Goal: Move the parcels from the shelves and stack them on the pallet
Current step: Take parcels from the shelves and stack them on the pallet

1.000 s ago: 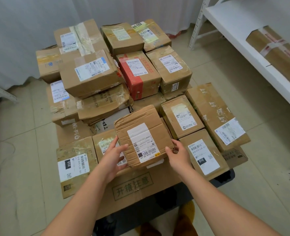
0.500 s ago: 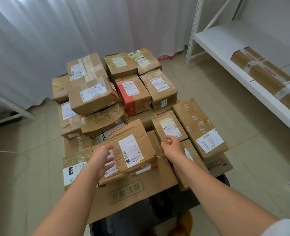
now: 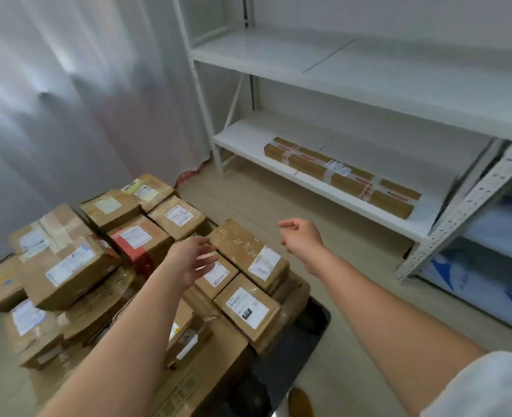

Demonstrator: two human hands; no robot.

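Both my arms reach forward with nothing in them. My left hand (image 3: 193,260) hangs above the parcel stack (image 3: 122,266), fingers spread and relaxed, blurred, over the boxes near the stack's right side. My right hand (image 3: 301,236) is out past the stack's right edge, over bare floor (image 3: 324,296), its fingers loosely curled around nothing.

The stack fills the lower left. Brown cardboard boxes with white labels lie in uneven layers, one with a red band (image 3: 134,248) near the middle. The pallet (image 3: 305,332) shows only as a dark rounded corner under the near right boxes. A long flat box (image 3: 248,254) lies along the right edge of the stack, with a smaller labelled box (image 3: 248,311) just nearer me at the corner.

To the right stands the white shelf unit (image 3: 308,188). On its low shelf lies one long flat parcel (image 3: 342,176), taped with red and white strips, set diagonally and close to the shelf's front edge. The shelf above it (image 3: 324,61) is bare white board. A strip of tiled floor runs between the stack's right edge and the shelf front; my right hand is over it. A perforated white post (image 3: 465,206) slants down at the right end of the shelf, and behind it lie pale bags with blue print (image 3: 474,275). A white curtain (image 3: 68,100) closes off the far side behind the stack.
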